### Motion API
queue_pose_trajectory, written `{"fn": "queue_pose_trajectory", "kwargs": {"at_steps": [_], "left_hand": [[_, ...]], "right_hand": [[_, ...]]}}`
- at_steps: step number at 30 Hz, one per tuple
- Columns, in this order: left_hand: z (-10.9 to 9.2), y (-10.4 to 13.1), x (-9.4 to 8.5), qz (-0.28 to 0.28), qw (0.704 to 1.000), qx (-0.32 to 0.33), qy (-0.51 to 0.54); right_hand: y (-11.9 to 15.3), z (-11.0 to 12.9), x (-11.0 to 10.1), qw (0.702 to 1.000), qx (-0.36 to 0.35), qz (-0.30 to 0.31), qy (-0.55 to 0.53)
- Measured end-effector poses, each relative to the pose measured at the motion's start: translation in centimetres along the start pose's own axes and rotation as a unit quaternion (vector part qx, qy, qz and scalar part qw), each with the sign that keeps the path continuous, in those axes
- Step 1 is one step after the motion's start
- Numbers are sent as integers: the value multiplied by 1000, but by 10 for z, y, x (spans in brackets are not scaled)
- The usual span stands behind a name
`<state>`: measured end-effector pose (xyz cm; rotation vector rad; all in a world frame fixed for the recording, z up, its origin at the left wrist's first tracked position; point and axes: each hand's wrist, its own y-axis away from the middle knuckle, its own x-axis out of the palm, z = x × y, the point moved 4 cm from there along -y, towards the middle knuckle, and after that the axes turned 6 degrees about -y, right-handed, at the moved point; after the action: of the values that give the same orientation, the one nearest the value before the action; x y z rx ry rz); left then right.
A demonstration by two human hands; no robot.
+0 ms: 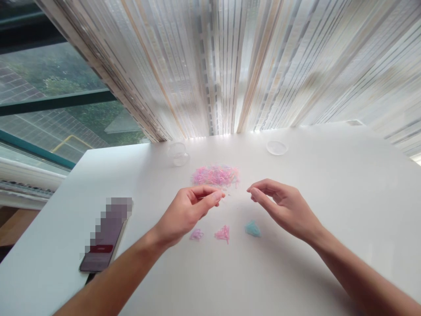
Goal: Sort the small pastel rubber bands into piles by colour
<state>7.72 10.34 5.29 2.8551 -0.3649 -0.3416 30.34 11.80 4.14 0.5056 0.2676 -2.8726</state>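
Observation:
A loose heap of thin pastel pieces (215, 175), mostly pink with some lilac, lies on the white table. My left hand (194, 208) hovers just in front of it, thumb and fingers pinched together; a faint thin bit shows at the fingertips, too small to name. To the right, my right hand (281, 204) is also pinched, and whatever is between its fingertips cannot be made out. Nearer me lie three small piles: a lilac pile (196, 235), a pink pile (222, 234) and a teal pile (252, 228).
A clear round container (178, 154) stands behind the heap on the left. Its look-alike flat clear lid (276, 148) lies at the back right. A phone (107, 237) rests by my left forearm. Striped curtains (223, 66) hang along the table's far edge, beside a window (59, 87).

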Motion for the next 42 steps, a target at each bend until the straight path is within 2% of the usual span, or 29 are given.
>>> {"fn": "queue_pose_trajectory", "kwargs": {"at_steps": [3,6,8,11,14,18,24,28,31,37,42], "left_hand": [[4,25,5,-9,999,-7,50],[13,48,18,-32,996,15,85],[24,63,31,-40,993,15,107],[47,83,48,-76,989,-7,130],[68,97,57,-120,988,-22,98],[82,106,57,-143,988,-34,46],[80,108,53,-111,993,-43,14],[82,107,51,-110,993,-44,19],[87,107,52,-94,995,-13,5],[89,107,49,-104,992,66,-35],[86,106,49,-76,992,79,-56]], "right_hand": [[19,32,13,998,-43,36,-30],[45,48,35,995,-72,47,-57],[63,48,53,993,-70,30,-88],[89,35,76,993,-26,1,-112],[108,22,89,994,14,-12,-105],[117,13,91,995,48,-12,-92],[116,11,91,994,71,0,-86],[114,10,94,991,98,6,-90],[113,10,96,991,100,1,-94],[114,11,96,995,56,-6,-84],[114,10,95,995,48,-13,-82]]}}
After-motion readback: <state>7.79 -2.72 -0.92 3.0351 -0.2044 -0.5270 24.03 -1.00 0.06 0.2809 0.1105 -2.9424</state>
